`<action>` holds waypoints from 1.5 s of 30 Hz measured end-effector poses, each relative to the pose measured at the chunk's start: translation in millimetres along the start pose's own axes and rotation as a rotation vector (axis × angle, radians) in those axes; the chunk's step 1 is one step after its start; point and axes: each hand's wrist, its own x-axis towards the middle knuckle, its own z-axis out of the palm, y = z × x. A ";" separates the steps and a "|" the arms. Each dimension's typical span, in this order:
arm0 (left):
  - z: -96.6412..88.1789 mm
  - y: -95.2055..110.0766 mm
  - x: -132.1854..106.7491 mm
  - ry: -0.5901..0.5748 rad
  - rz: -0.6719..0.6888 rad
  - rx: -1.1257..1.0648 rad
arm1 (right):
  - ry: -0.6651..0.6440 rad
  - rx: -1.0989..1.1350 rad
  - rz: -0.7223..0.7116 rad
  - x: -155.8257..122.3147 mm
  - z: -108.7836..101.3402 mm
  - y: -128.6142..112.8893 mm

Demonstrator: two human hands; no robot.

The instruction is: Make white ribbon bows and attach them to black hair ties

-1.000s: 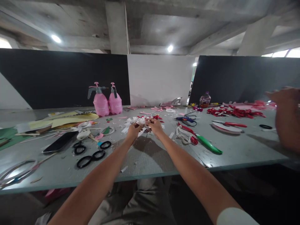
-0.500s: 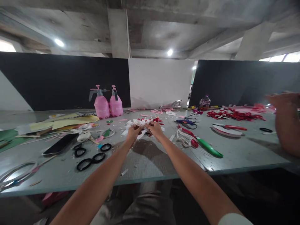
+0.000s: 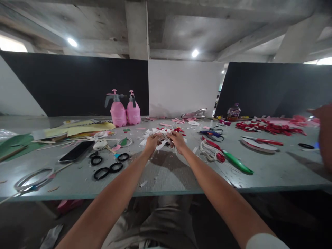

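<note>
My left hand point(image 3: 151, 144) and my right hand point(image 3: 178, 141) are close together over a heap of white and red ribbon pieces point(image 3: 161, 132) in the middle of the table. The fingers of both hands are closed in a pinch. Between them a strip of white ribbon point(image 3: 161, 145) shows, with its loose end hanging toward me. The fingertips partly hide it. Right of my hands lie loops of white and red ribbon point(image 3: 209, 152) beside a green-handled tool point(image 3: 237, 162).
Pink spray bottles point(image 3: 118, 114) stand at the back. A phone point(image 3: 77, 151) and black rings point(image 3: 108, 171) lie to the left. A glue gun point(image 3: 211, 134), a ribbon roll point(image 3: 259, 145) with a red-handled tool on it, and red ribbon bows point(image 3: 269, 127) are to the right. Another person's arm point(image 3: 326, 135) is at the right edge.
The whole view has shifted, so the table's things appear farther right and slightly higher. My right fingers have moved a little apart from my left ones. The other person's arm has moved partly out of view.
</note>
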 end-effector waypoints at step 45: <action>-2.7 5.5 0.0 0.039 -0.171 -0.016 | 0.192 -1.182 0.029 52.2 -120.0 -23.3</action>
